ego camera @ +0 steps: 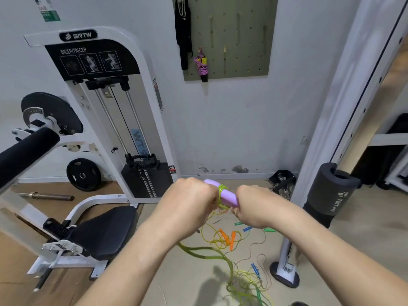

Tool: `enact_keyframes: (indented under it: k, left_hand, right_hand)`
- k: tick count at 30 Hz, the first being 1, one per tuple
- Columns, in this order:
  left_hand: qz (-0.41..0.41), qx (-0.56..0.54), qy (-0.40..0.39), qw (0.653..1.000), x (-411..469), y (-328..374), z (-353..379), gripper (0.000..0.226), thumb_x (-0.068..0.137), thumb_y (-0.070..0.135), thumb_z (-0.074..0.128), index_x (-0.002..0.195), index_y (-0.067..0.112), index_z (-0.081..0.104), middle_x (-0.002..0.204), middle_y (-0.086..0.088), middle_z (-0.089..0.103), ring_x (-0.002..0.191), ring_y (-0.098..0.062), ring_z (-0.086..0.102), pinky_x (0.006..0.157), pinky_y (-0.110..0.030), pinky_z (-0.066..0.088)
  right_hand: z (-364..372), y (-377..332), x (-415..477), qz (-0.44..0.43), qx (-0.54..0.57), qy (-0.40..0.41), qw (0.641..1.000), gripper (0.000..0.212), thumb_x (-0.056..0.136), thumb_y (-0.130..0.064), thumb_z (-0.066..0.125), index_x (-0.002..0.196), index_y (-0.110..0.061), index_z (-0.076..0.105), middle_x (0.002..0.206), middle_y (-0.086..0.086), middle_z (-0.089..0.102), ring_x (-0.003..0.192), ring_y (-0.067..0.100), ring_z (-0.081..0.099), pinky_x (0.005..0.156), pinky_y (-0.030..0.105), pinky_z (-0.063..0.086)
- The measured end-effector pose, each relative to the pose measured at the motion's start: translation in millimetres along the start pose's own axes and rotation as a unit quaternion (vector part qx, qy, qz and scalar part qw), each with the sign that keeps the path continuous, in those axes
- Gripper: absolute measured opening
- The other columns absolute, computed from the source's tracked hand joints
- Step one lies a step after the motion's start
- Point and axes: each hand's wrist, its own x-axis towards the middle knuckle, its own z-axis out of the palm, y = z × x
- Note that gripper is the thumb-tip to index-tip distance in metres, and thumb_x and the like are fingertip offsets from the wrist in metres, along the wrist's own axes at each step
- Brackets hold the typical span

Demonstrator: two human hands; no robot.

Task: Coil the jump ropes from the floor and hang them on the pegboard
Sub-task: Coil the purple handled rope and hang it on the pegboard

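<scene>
A: What is the biggest thing in view?

B: The white weight machine (106, 120), filling the nine to ten o'clock side, with its black seat (106, 230) lower down at about eight o'clock. A white rack post (331, 120) runs up the three o'clock side, with a black foam pad (329, 195) just beside it.

A: And the pegboard?

B: The green pegboard (242, 36) is on the wall at twelve o'clock. A coiled pink rope (202, 66) with a yellow and a black handle hangs at its lower left, and a black strap (183, 34) hangs above that.

A: Where are the hands?

B: Both are raised at the centre of the view, close together. The left hand (189, 202) is curled into a fist around one end of the purple handles (225, 194); the right hand (254, 206) is closed on the other end. Its fingers (236, 212) are tucked under, so I cannot tell exactly what they pinch.

A: And the rope itself?

B: The yellow-green rope (221, 193) is wound in several turns around the purple handles between the two hands, and its loose length drops to the floor (364, 250) at six o'clock.

A: Anything else down there?

B: A tangle of thin ropes, with orange handles (229, 238) in the middle, green handles (269, 229) and a blue handle (247, 229) toward five o'clock.
</scene>
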Motion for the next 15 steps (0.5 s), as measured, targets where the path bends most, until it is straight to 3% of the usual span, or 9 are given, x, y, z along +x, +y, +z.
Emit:
enact_keyframes:
  k: [4, 7, 10, 12, 15]
  left_hand:
    - [0.040, -0.083, -0.014, 0.996, 12.1, -6.7, -10.7, 0.021, 0.081, 0.042, 0.071, 0.099, 0.032, 0.071, 0.085, 0.003, 0.070, 0.083, -0.018, 0.062, 0.072, -0.030, 0.049]
    - [0.055, -0.208, -0.098, 0.972, 19.9, -11.9, -13.7, 0.026, 0.074, 0.040, 0.079, 0.099, 0.031, 0.076, 0.078, 0.006, 0.071, 0.072, -0.003, 0.061, 0.068, -0.020, 0.048]
    - [0.072, -0.276, -0.158, 0.945, 24.6, -9.9, -12.6, 0.021, 0.073, 0.036, 0.081, 0.092, 0.029, 0.078, 0.074, 0.006, 0.071, 0.073, -0.006, 0.064, 0.068, -0.023, 0.051]
    - [0.078, -0.307, -0.190, 0.929, 27.0, -8.5, -14.0, 0.016, 0.073, 0.032, 0.081, 0.087, 0.025, 0.078, 0.077, 0.005, 0.072, 0.075, -0.011, 0.065, 0.073, -0.031, 0.052]
    - [0.100, -0.342, -0.220, 0.908, 27.4, -9.5, -23.1, 0.009, 0.074, 0.028, 0.081, 0.081, 0.023, 0.077, 0.081, 0.007, 0.070, 0.080, -0.013, 0.065, 0.078, -0.037, 0.051]
  right_hand:
    - [-20.3, -7.3, -14.2, -0.061, -0.138, -0.055, 0.987, 0.005, 0.090, -0.016, 0.051, 0.094, -0.014, 0.049, 0.069, 0.000, 0.044, 0.065, 0.024, 0.051, 0.062, 0.030, 0.041]
    - [-34.8, -10.7, -22.9, -0.095, -0.229, -0.079, 0.965, 0.005, 0.090, -0.013, 0.050, 0.093, -0.014, 0.047, 0.069, -0.001, 0.043, 0.060, 0.019, 0.046, 0.059, 0.030, 0.039]
    - [-46.4, -13.0, -29.2, -0.144, -0.310, -0.123, 0.932, 0.006, 0.095, -0.014, 0.047, 0.094, -0.018, 0.042, 0.070, -0.004, 0.037, 0.057, 0.015, 0.040, 0.050, 0.026, 0.033]
    - [-48.4, -11.7, -30.0, -0.168, -0.317, -0.158, 0.920, 0.007, 0.097, -0.018, 0.048, 0.093, -0.020, 0.043, 0.069, -0.005, 0.031, 0.053, 0.010, 0.033, 0.046, 0.023, 0.026]
    - [-39.1, -3.4, -18.7, -0.195, -0.197, -0.228, 0.933, 0.020, 0.092, -0.030, 0.061, 0.084, -0.012, 0.058, 0.064, 0.000, 0.045, 0.053, 0.019, 0.042, 0.049, 0.026, 0.033]
